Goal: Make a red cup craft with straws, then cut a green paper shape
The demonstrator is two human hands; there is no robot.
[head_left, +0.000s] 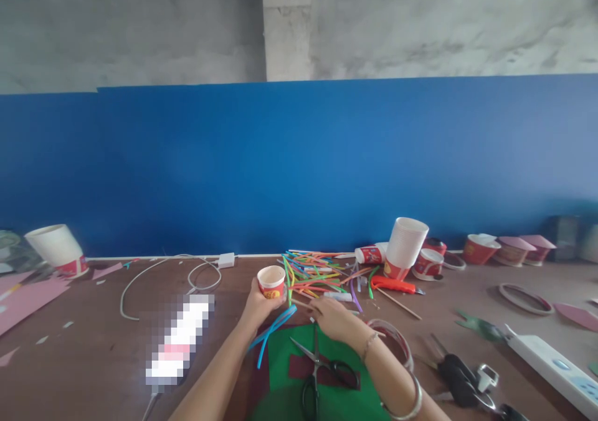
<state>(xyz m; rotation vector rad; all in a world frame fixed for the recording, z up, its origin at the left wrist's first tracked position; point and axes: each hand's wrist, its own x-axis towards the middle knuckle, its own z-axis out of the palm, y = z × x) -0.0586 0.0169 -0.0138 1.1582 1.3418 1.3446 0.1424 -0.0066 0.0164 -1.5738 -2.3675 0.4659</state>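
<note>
My left hand [258,306] is wrapped round a small red and white paper cup [271,279], its open mouth tilted toward me. To its right, my right hand [329,318] is closed with a thin tan stick [301,304] at its fingertips, pointing toward the cup. Bent blue pipe cleaners or straws [275,327] lie below the cup; which kind I cannot tell. Black-handled scissors [317,362] rest with blades apart on a green sheet [284,352] below my hands. Behind them spreads a pile of thin coloured strips [317,271].
Right of the pile are a stack of paper cups [405,246], an orange utility knife [395,285] and a wooden stick [399,304]. A tape roll [395,340], keys [460,377] and a power strip [551,365] lie nearer right. A lit phone [180,340] lies left.
</note>
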